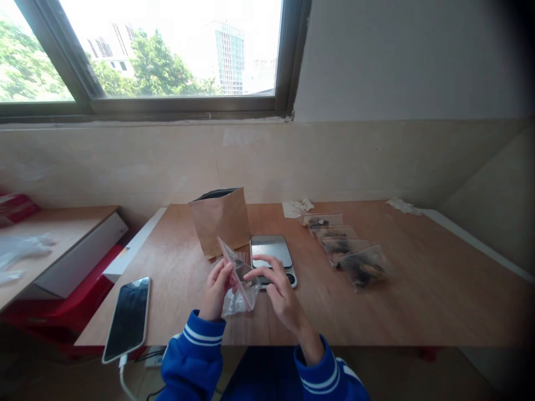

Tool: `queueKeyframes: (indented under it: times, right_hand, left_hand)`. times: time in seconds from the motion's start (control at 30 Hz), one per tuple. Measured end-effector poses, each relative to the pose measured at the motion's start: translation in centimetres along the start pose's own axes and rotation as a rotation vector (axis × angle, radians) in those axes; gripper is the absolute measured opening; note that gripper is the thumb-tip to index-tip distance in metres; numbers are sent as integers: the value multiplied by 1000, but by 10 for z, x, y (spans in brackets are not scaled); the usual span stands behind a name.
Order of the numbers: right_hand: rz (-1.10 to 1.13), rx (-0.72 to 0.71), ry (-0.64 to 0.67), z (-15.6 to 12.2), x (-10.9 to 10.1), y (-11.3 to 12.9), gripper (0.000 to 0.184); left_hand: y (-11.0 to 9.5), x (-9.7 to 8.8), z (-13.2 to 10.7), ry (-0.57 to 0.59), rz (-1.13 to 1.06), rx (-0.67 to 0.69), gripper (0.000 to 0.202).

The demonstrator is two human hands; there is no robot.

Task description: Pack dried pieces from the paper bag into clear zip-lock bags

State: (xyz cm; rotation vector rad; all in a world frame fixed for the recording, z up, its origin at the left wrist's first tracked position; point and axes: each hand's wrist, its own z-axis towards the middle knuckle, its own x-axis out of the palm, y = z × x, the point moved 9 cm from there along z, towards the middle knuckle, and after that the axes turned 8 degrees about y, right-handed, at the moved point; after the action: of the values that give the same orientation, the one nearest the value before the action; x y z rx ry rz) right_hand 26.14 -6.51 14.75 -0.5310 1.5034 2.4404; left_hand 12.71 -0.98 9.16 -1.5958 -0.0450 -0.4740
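My left hand (218,287) is closed on a clear zip bag (241,274) with a reddish strip along its edge, held tilted above the table's near side. Something small and dark shows inside the bag, too unclear to name. My right hand (278,289) has its fingers apart, the fingertips at the bag's right side. More clear plastic (238,303) hangs or lies just below the held bag. Right behind my hands sits a kitchen scale (271,248) with a shiny metal plate, partly covered by my right fingers. A brown paper pouch (221,220) stands with its top open behind the bag.
Several filled zip bags (363,266) overlap in a row on the right of the wooden table (438,289). Crumpled tissue (298,207) lies at the back. A phone (127,317) with a white cable rests at the front left. A red stool (75,295) stands beyond the left edge.
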Motion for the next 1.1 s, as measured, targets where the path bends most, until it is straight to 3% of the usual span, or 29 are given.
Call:
queueKeyframes:
  times: [0.1, 0.2, 0.3, 0.47, 0.63, 0.8, 0.97, 1.03, 1.1]
  right_hand:
    - [-37, 111, -43, 10, -1, -6, 21]
    - [-30, 168, 107, 24, 20, -10, 23]
    - [-64, 117, 219, 31, 34, -4, 23]
    - [-204, 53, 259, 35, 36, 3, 20]
    - [-180, 36, 292, 39, 38, 7, 22]
    - [-136, 66, 202, 43, 30, -5, 27]
    - [-29, 190, -210, 37, -26, -41, 28]
    - [16, 195, -247, 36, -35, -45, 29]
    - [47, 167, -180, 39, -29, -39, 29]
  left_hand:
    - [0, 7, -2, 28, 95, 35, 34]
    - [3, 2, -2, -25, 110, 41, 35]
    - [9, -7, -2, -75, 92, 38, 34]
    - [12, -11, 0, -77, 125, 17, 38]
    - [-1, 0, 0, 9, 226, 59, 38]
    - [-9, 8, 0, 110, 309, 89, 37]
    - [-20, -21, -6, -25, 335, 152, 38]
    - [-21, -28, -7, -47, 314, 141, 38]
    - [-21, -28, -6, -46, 259, 128, 39]
